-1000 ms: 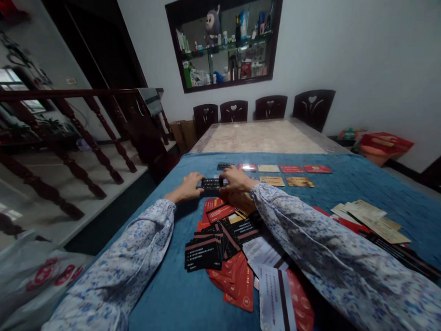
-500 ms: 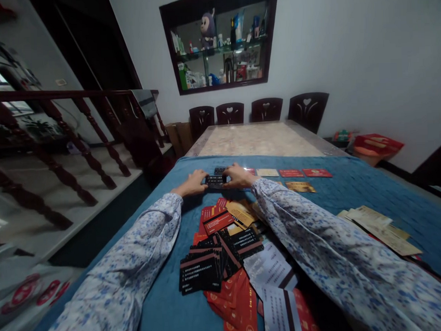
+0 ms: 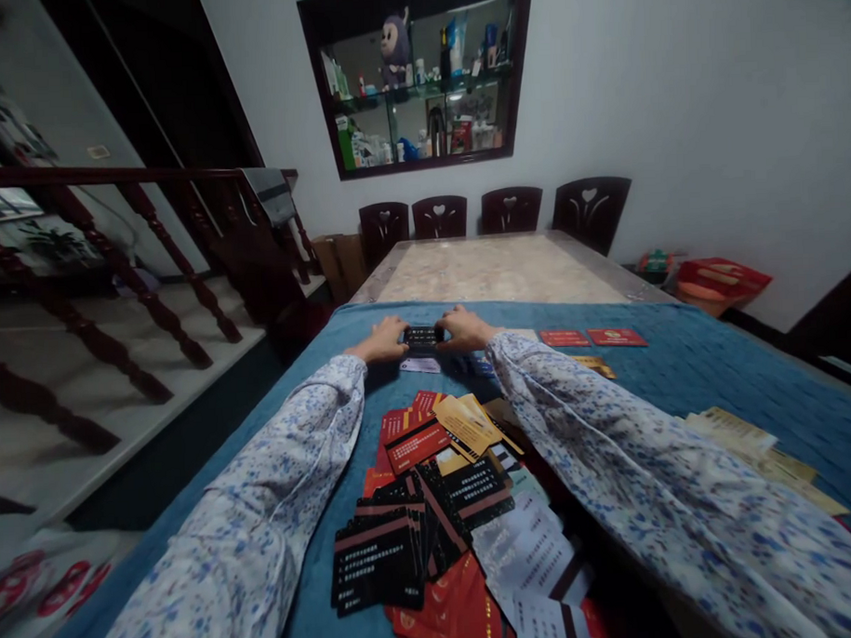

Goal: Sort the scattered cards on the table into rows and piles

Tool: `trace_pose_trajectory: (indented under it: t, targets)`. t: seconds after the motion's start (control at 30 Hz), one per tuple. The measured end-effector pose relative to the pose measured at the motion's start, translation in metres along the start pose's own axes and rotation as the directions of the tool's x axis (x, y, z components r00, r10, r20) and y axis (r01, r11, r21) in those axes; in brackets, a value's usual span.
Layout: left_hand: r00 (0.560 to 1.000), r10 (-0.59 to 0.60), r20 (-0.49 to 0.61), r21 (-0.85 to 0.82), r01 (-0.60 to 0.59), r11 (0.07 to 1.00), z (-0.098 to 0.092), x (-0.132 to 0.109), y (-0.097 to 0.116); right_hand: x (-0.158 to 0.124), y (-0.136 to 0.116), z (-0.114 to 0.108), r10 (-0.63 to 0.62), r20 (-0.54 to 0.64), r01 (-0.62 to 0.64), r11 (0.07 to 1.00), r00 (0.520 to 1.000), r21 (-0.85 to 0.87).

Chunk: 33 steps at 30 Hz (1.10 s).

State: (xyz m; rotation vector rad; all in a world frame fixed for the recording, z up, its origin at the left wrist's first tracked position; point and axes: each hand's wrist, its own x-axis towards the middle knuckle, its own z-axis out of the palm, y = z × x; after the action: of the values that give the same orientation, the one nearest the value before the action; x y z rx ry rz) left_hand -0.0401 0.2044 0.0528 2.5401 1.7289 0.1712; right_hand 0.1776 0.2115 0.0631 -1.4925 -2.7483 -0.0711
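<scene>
Near the far edge of the blue cloth, a black card [image 3: 423, 337] with pale print lies between my two hands. My left hand [image 3: 384, 340] pinches its left end with thumb and fingers. At its right end, my right hand [image 3: 466, 331] grips in the same way. A pale card [image 3: 420, 365] lies just below the black one. Closer to me spreads a loose heap: black cards [image 3: 376, 558], red cards [image 3: 417, 445], yellow cards [image 3: 467, 425] and silver cards [image 3: 535, 548]. My right forearm hides part of the heap.
To the right of my hands lie red cards [image 3: 617, 337] in a row, with a gold card [image 3: 598, 366] below. Cream papers [image 3: 733, 436] sit at the cloth's right. Beyond the cloth is the marble tabletop [image 3: 486, 268], with chairs [image 3: 511, 210] behind. A wooden railing [image 3: 151, 263] stands left.
Both hands have moved slightly away from me with the black card, over the spot where another black card showed. The pale card below is now uncovered. The view has shifted slightly.
</scene>
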Motion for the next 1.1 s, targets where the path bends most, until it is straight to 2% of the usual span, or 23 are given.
trace_pose_trajectory:
  t: [0.47,0.67,1.1]
  targets:
    - [0.999,-0.032,0.042,0.073,0.029,0.997,0.011,0.04,-0.006,0.024,0.012,0.008,0.067,0.047,-0.067,0.998,0.997,-0.008]
    - [0.998,0.012,0.063,0.063,-0.016,0.998,0.019,0.056,-0.012,0.032,0.015,0.013,0.086,0.077,-0.085,0.996,0.993,-0.019]
    - [0.997,0.022,0.075,0.041,-0.025,0.999,0.026,0.069,-0.018,0.043,0.019,0.019,0.085,0.095,-0.088,0.996,0.992,0.02]
